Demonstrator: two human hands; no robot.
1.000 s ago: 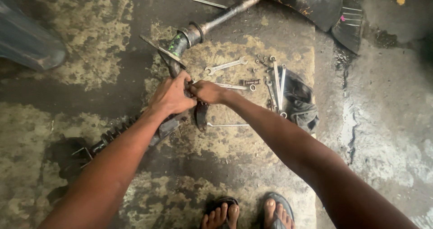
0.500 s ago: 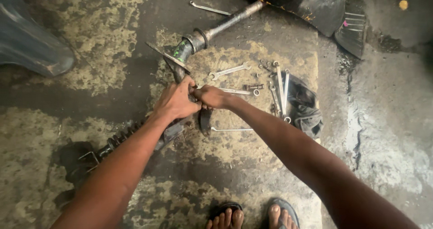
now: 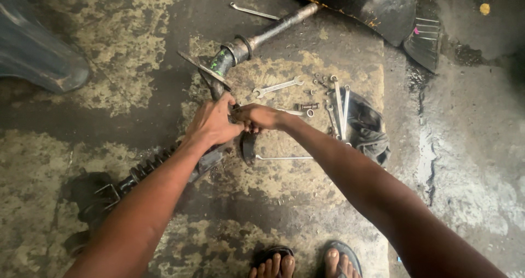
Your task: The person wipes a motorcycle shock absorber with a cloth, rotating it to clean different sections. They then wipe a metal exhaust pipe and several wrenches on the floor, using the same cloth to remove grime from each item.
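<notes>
Lying diagonally on the floor (image 3: 82,119), the steering rack (image 3: 219,155) looks heavy, stiff, greasy; take its bare housing, not the soft ribbed boot (image 3: 145,168). Left hand (image 3: 210,126) clenched on its middle; right hand (image 3: 260,116) pinching a fitting there. Wrenches (image 3: 336,105) lie right.

Floor (image 3: 465,163): stained, patchy concrete, wet at right. Lying on it: long metal shaft assembly (image 3: 240,49) with ribbed rubber boot (image 3: 145,168); loose spanner (image 3: 278,86); second spanner (image 3: 254,11) near the top; row of spanners (image 3: 339,105) beside a dark rag (image 3: 369,130); thin rod (image 3: 284,158); small bolts (image 3: 306,106).
</notes>
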